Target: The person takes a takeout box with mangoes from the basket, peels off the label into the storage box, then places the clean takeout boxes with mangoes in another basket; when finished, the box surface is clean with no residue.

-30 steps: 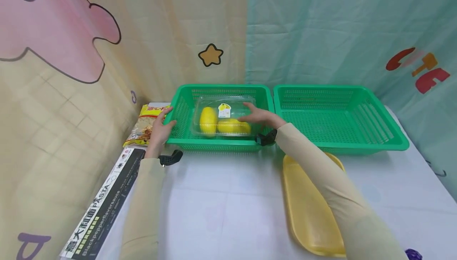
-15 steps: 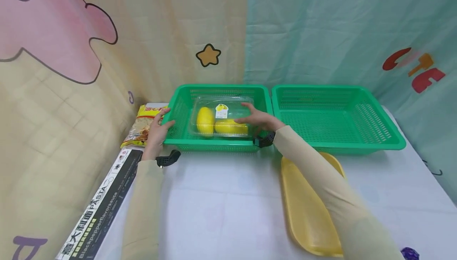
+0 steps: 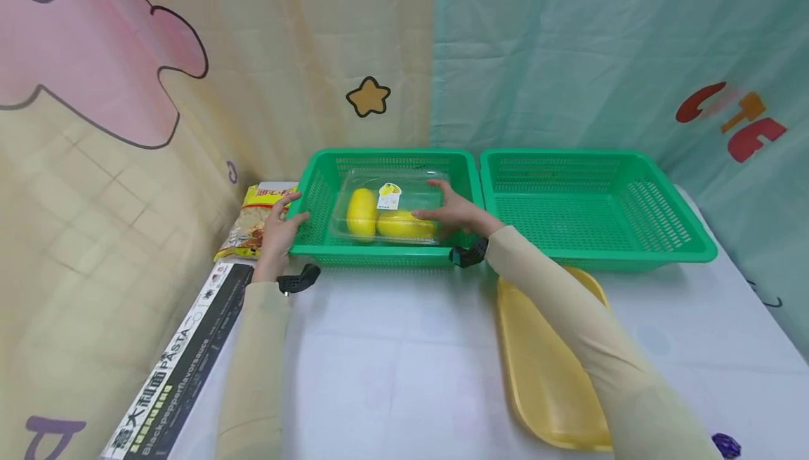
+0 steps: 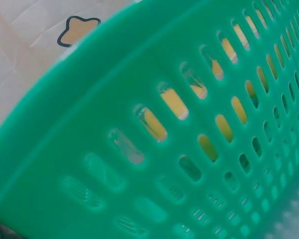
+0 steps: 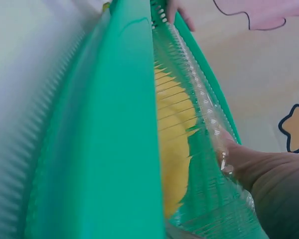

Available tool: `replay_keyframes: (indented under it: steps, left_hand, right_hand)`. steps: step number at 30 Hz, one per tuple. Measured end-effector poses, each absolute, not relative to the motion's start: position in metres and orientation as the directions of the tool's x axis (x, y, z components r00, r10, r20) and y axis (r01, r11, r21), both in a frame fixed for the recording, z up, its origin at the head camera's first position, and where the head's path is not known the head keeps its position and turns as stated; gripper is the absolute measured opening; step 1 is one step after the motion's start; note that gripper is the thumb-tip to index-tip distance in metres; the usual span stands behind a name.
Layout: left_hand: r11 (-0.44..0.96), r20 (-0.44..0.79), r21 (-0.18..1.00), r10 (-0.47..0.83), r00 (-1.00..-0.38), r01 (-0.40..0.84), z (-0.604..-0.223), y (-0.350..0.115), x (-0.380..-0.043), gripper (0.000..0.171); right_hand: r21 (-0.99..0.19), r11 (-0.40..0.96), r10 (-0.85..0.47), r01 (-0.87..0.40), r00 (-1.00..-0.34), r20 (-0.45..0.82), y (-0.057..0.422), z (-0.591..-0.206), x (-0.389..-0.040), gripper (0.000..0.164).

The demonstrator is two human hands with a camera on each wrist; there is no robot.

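Observation:
A clear plastic box (image 3: pixel 411 196) with a label holds yellow oval fruits (image 3: pixel 362 213), which look like mangoes. It sits within the left green basket (image 3: pixel 379 256). My right hand (image 3: pixel 458 211) grips the right end of this box, its thumb and fingers spread across it. In the right wrist view, part of that hand (image 5: pixel 249 162) presses against the clear plastic. At the basket's left end my left hand (image 3: pixel 277 239) holds the rim, thumb toward the inside. The left wrist view shows only the basket's slotted wall (image 4: pixel 154 149), with yellow behind it.
A second green basket (image 3: pixel 569 214) adjoins on the right. A yellow tray (image 3: pixel 543 369) lies under my right forearm. Left of my left hand are a yellow food bag (image 3: pixel 246 225) and a long black-and-white pasta box (image 3: pixel 183 355). A purple object (image 3: pixel 727 445) sits at lower right.
The clear box has shifted slightly left in the basket, and its near edge now slants a little. Both hands keep their places; the head view has turned slightly.

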State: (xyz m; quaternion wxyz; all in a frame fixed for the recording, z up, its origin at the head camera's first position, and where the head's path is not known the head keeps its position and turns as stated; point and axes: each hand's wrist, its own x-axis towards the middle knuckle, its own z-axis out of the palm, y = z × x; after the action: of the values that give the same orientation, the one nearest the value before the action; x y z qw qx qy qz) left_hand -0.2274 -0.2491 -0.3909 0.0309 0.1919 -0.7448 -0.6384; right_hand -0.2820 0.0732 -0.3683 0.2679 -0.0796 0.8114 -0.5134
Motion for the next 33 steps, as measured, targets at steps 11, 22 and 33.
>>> replay_keyframes:
  steps: [11,22,33]
  left_hand:
    - [0.092,-0.195,0.967,-0.338,-0.921,-0.238,-0.391,-0.252,-0.228,0.046]
    - [0.074,-0.192,0.971,-0.313,-0.930,-0.226,-0.392,-0.250,-0.227,0.047]
    - [0.073,-0.220,0.964,-0.316,-0.923,-0.255,-0.391,-0.250,-0.228,0.047]
  right_hand:
    - [-0.893,0.447,-0.382,-0.055,-0.914,-0.135,0.077,-0.350,-0.270,0.079]
    - [-0.927,0.357,-0.344,-0.117,-0.939,-0.014,0.109,-0.317,-0.235,0.076]
    - [-0.861,0.435,-0.339,-0.263,-0.934,0.114,0.151,-0.296,-0.164,0.070]
